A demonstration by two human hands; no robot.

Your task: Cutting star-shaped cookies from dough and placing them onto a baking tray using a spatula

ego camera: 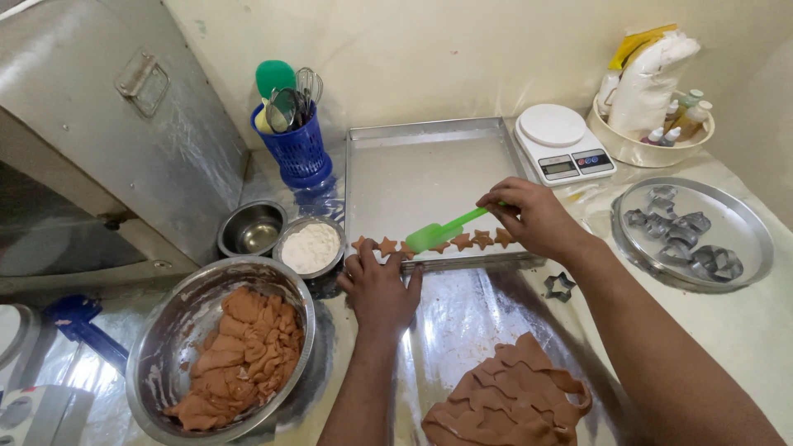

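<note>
Centre frame: right hand (535, 220), fingers pinched on the handle of a green silicone spatula (439, 232); blade rests at the near edge of the rectangular metal baking tray (429, 169), among a row of brown star-shaped dough cut-outs (472, 240). Left hand (378, 287), fingers loosely spread, touches the tray's near rim. Lower left: steel bowl of brown dough (223, 351) on the table (743, 322).

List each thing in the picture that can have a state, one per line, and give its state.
Tray: mostly bare, star cookies in a row along its near edge.
Spatula: held by right hand, blade on tray.
Left hand: flat at tray edge.
Big bowl: holds dough.
Flour bowl: filled.
Small bowl: empty.
Dough sheet: cut out.
Scale: nothing on it.
</note>
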